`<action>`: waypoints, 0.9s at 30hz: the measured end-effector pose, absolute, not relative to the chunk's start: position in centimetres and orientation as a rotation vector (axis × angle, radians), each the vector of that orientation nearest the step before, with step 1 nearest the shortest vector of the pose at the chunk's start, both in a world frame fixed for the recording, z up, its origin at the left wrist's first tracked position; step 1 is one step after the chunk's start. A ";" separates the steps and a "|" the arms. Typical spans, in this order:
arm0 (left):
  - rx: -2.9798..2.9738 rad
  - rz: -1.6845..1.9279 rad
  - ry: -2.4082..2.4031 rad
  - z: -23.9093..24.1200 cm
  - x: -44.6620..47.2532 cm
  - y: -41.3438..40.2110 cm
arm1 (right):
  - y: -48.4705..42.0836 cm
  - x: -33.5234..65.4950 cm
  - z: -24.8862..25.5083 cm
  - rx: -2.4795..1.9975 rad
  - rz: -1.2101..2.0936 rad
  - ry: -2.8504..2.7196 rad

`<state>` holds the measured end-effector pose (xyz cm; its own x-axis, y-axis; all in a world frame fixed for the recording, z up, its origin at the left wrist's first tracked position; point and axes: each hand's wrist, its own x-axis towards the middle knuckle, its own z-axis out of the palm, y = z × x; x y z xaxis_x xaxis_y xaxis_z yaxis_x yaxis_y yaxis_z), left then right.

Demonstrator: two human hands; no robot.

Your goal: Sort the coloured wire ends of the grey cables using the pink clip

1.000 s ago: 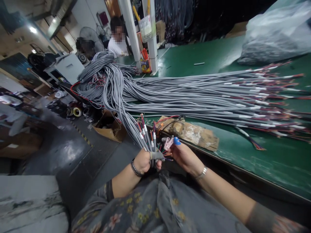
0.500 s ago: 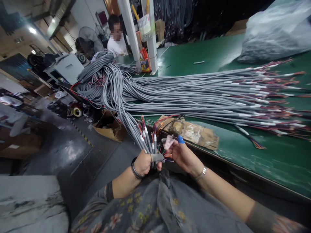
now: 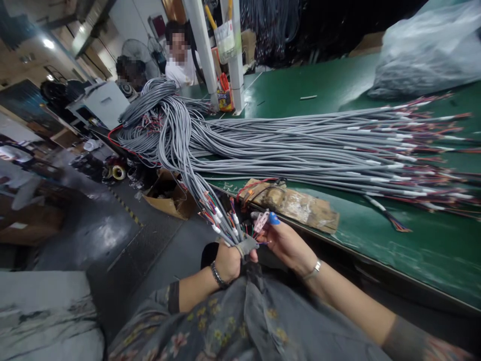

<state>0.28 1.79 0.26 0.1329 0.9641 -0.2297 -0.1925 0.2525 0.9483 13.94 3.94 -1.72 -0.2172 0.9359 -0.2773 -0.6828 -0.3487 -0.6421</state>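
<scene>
My left hand [image 3: 228,260] is closed around a bundle of grey cables [image 3: 195,186] near their ends, with a grey wrap on its thumb. White sleeves [image 3: 217,218] and splayed coloured wires [image 3: 209,204] stick up above that fist. Close beside it, my right hand [image 3: 281,243] pinches a small pink-and-white piece [image 3: 262,220] whose kind I cannot make out. Blue covering [image 3: 274,218] wraps one of its digits. Thin coloured wire ends show between the two hands, close to the right fingers.
Many long grey cables [image 3: 285,138] lie across the green bench [image 3: 424,250], stripped ends to the right. A taped cardboard piece [image 3: 310,210] lies at the bench edge. Beyond stand a post [image 3: 236,75] and a plastic bag [image 3: 428,55]. A person [image 3: 182,67] sits behind; an open carton [image 3: 171,198] is on the floor.
My left hand has shifted slightly right and down, and the cable ends above it fan out further left. The pink-and-white piece has turned in my right hand, which barely moved.
</scene>
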 end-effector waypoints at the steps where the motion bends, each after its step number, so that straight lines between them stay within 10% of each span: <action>1: 0.923 1.044 1.090 0.2 0.4 1.8 | 4.0 13.9 -1.7 -0.776 1.797 -0.457; 27: 1.002 0.994 1.075 0.0 -0.9 1.2 | 3.9 14.4 -0.7 -0.751 1.922 -0.426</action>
<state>-0.89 1.23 0.03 0.1812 0.9601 -0.2130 -0.1379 0.2392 0.9611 14.44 3.86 -0.68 -0.3192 0.8927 -0.3180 -0.6751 -0.4497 -0.5848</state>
